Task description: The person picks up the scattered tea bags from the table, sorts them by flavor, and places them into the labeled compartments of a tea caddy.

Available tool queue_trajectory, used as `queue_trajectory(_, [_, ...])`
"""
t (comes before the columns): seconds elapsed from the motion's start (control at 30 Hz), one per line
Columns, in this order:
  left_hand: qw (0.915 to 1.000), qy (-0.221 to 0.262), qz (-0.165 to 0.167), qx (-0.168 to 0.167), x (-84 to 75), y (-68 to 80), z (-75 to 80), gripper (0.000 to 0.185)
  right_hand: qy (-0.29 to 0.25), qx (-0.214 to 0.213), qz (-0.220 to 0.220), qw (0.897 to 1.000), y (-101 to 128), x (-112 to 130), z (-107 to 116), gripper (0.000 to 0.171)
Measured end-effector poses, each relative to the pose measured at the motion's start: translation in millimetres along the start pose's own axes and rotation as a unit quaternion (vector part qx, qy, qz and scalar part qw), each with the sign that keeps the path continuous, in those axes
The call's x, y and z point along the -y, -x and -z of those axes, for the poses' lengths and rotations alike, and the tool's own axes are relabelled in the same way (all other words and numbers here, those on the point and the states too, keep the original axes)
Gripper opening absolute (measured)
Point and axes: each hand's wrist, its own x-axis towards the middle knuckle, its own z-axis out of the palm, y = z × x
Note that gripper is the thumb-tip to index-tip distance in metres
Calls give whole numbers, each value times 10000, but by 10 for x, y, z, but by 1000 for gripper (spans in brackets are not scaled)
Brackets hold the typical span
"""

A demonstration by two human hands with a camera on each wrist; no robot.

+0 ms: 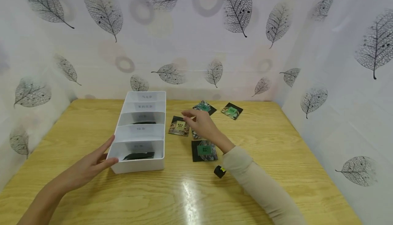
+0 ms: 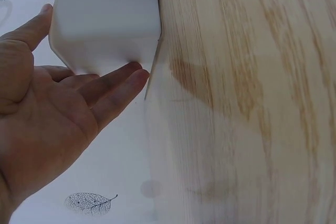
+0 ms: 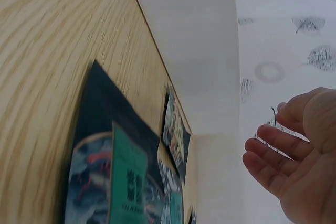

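Head: left grip (image 1: 92, 165) touches box (image 1: 139, 166) edge; right grip (image 1: 205, 125) hovers apart.

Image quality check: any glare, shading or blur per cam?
Head: bright glare streak on the table, and print on the packets too small to read. Left wrist: wood grain looks hazy, washed out; the left hand's fingertips sit in shade against the white box. Right wrist: steep tilt, nearest packet looks soft.

A white divided box (image 1: 139, 166) is touched by the left hand (image 1: 88, 167); dark objects (image 1: 139, 155) are seen in two compartments (image 1: 139, 146); the right hand (image 1: 204, 125) is held above square packets (image 1: 204, 150) scattered on the table (image 1: 147, 197).
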Motion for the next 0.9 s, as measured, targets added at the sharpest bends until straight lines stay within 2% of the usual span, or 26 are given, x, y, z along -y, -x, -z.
queue_trajectory(0.23, [9999, 38, -99, -44, 10, 9, -2, 81, -116, -212, -376, 9990, 87, -217, 158, 31])
queue_trajectory(0.67, [9998, -32, -184, -84, 17, 5, 2, 81, -299, -314, -1058, 9934, 289, -546, 445, 34])
queue_trajectory(0.9, [9999, -30, -135, -59, 10, 7, 3, 81, -273, -251, -1068, 9936, 351, -704, 464, 35])
